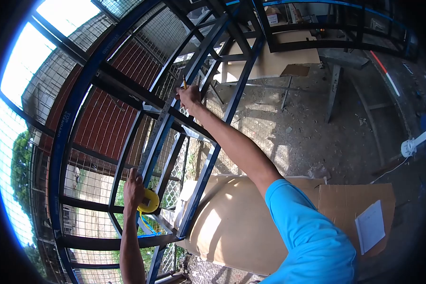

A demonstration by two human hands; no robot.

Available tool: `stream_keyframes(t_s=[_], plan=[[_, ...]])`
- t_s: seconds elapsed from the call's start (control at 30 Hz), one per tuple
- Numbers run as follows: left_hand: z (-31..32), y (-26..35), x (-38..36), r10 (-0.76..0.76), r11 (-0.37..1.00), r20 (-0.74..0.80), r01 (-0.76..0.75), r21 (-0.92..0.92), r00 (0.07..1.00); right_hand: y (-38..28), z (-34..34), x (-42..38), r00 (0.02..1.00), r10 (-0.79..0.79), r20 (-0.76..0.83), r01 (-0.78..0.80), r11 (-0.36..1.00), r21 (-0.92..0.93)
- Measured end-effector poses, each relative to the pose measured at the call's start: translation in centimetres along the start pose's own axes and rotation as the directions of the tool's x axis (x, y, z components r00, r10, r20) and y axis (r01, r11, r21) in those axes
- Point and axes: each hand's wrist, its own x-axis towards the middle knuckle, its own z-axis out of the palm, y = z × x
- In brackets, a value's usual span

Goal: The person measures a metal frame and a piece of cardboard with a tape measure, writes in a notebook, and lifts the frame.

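My left hand (134, 191) is closed at the lower end of a black metal frame, with a round yellow tape measure (149, 201) against its palm side. A yellow strap hangs below the case. From near my left fingers a thin grey measuring strip (158, 125) runs along a long metal bar (168, 118) toward my right hand; whether it comes out of the case is hidden. Farther up the same bar, my right hand (189, 97) is closed around a pencil (185, 84) that points upward. The fingers of my right hand rest at the bar and the strip's far end.
Blue-marked steel bars (75, 128) and wire mesh stand at the left. Brown board (227, 213) lies below, beside cardboard (333, 201) with a white sheet (370, 227). A metal trestle (335, 85), a red-and-white rod (386, 73) and a white fixture (412, 145) are at the right.
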Motion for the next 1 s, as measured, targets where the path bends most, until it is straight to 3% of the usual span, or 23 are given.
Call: stream_keyframes(t_s=[0.1,0.17,0.3,0.37,0.47,0.53,0.6,0.67,0.73,0.77,0.87,0.9,0.97,1.0], plan=[[0.2,0.4,0.7,0.023,0.993,-0.108,-0.035,-0.110,0.994,0.0,-0.4,0.8,1.000,0.016,0.000,-0.016,0.997,0.071],[-0.2,1.6,0.5,-0.144,0.953,-0.098,0.111,-0.281,0.985,0.1,-0.6,0.8,1.000,0.026,0.017,-0.028,0.994,0.108],[-0.9,2.8,0.7,-0.184,0.952,-0.025,0.172,-0.252,0.983,-0.1,-0.8,1.1,1.000,0.010,0.000,-0.010,0.997,0.080],[-0.6,2.4,0.3,-0.052,0.969,-0.096,0.027,-0.246,0.994,0.3,-0.7,1.0,1.000,-0.008,-0.026,0.008,1.000,-0.006],[-1.0,3.2,0.5,-0.208,0.944,0.007,0.202,-0.261,0.978,1.0,-1.3,1.4,0.998,0.026,0.060,-0.029,0.998,0.063],[-1.0,3.3,0.3,-0.222,0.946,-0.014,0.212,-0.246,0.975,1.0,-2.2,0.5,0.995,0.023,0.099,-0.029,0.998,0.061],[-0.8,3.1,0.5,-0.146,0.967,-0.080,0.125,-0.222,0.986,2.4,-4.3,-1.1,0.982,0.030,0.188,-0.051,0.993,0.105],[-1.2,3.4,0.6,-0.187,0.955,-0.040,0.172,-0.241,0.982,5.8,-7.6,-4.5,0.963,0.123,0.239,-0.173,0.965,0.199],[-0.6,3.1,0.6,-0.072,0.979,-0.091,0.053,-0.196,0.993,9.8,-11.7,-11.1,0.914,0.214,0.344,-0.274,0.952,0.136],[-1.1,4.0,0.6,-0.185,0.956,-0.044,0.169,-0.240,0.982,11.1,-13.6,-15.4,0.876,0.330,0.351,-0.402,0.902,0.156],[-1.1,4.1,0.5,-0.166,0.959,-0.054,0.149,-0.242,0.985,15.4,-19.6,-29.3,0.732,0.545,0.409,-0.662,0.711,0.238],[1.1,0.7,1.3,0.147,0.987,-0.133,-0.154,-0.047,0.980,15.4,-21.5,-34.2,0.692,0.597,0.404,-0.712,0.658,0.246],[-0.1,2.5,1.0,-0.144,0.969,-0.116,0.116,-0.218,0.983,15.1,-25.7,-43.4,0.642,0.649,0.408,-0.765,0.580,0.280],[1.4,0.5,2.1,-0.099,0.971,-0.158,0.061,-0.231,0.983,15.0,-27.4,-46.5,0.651,0.667,0.362,-0.758,0.589,0.279]])
